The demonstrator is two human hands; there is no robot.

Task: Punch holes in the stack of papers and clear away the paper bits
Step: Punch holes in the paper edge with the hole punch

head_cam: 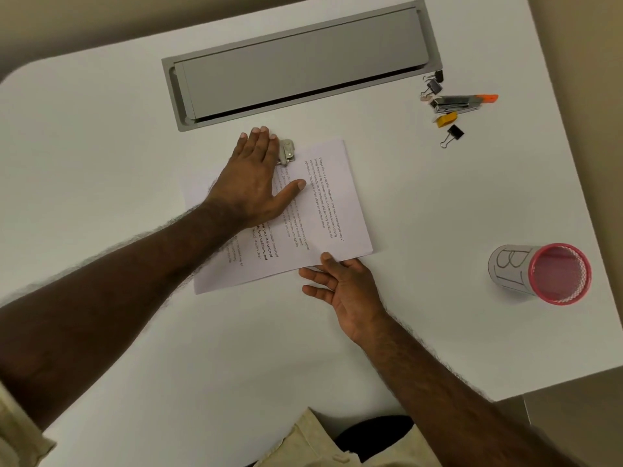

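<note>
A stack of printed white papers (323, 210) lies slanted on the white table (101, 146). At its far edge sits a small metal hole punch (287, 152), mostly hidden under my left hand (253, 176). That hand lies flat, palm down, on the punch and the paper, fingers spread and thumb out on the sheet. My right hand (340, 288) rests at the stack's near right edge, thumb touching the paper, fingers loosely apart and holding nothing. I see no paper bits.
A grey cable hatch (296, 59) is set into the table beyond the papers. At the far right lie a stapler (455, 103), several binder clips (453, 133) and an orange piece (490, 97). A red mesh cup (553, 273) lies on its side at right.
</note>
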